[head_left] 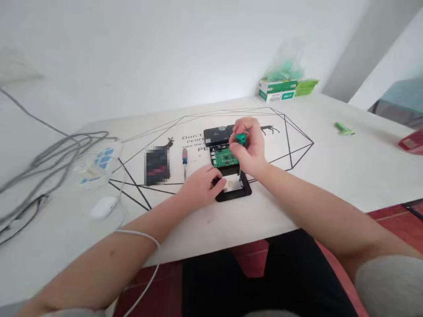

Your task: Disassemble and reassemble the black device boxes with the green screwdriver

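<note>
My right hand (pixel 249 147) is closed around the green handle of a screwdriver (pixel 241 139), held upright with its shaft pointing down at the right side of an open black casing (pixel 233 195). Inside the casing lies a silvery metal plate (pixel 233 182). My left hand (pixel 205 185) grips the casing's left edge between thumb and fingers. Just behind it sits a green circuit board (pixel 225 157) in a dark housing. A closed black box (pixel 216 136) stands beyond the board, and another dark box is partly hidden behind my right hand.
A second screwdriver (pixel 185 161) lies left of the casing, near a pixelated dark patch (pixel 157 165). Grey cables (pixel 59 154), a clear plastic bag and a white mouse-like object (pixel 103 207) are at left. Green-white boxes (pixel 278 90) stand at the back; a green item (pixel 344 129) lies right.
</note>
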{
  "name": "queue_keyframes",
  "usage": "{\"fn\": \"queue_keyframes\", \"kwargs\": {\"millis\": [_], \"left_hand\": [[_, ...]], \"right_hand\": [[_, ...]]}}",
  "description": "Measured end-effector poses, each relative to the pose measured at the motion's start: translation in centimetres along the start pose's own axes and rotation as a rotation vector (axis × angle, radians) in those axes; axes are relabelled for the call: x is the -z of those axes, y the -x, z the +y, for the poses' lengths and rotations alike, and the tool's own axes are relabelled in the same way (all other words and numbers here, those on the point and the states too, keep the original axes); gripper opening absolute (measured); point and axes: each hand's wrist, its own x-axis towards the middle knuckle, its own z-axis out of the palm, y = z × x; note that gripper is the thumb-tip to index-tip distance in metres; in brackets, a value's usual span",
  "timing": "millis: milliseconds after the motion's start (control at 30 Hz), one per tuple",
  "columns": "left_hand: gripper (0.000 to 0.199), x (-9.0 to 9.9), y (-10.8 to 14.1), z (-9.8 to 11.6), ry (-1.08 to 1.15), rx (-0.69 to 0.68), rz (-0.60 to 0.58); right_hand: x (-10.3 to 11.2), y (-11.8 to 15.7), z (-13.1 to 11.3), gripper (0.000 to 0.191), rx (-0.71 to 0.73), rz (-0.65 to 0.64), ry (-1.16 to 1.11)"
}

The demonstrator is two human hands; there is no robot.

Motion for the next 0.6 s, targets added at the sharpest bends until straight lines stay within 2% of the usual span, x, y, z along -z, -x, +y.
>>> {"fn": "queue_keyframes", "kwargs": {"millis": [133, 400, 600], "left_hand": [[0.032, 0.3, -0.1, 0.0, 0.029, 0.013, 0.018], [0.03, 0.0, -0.1, -0.1, 0.035, 0.018, 0.066], [0.027, 0.0, -0.1, -0.1, 0.015, 0.012, 0.081]], "right_hand": [[-0.5, 0.1, -0.8, 0.006, -0.092, 0.005, -0.076], [-0.4, -0.1, -1.4, 0.007, -0.105, -0.027, -0.039], [-0.9, 0.0, -2.1, 0.016, 0.007, -0.075, 0.143]]}}
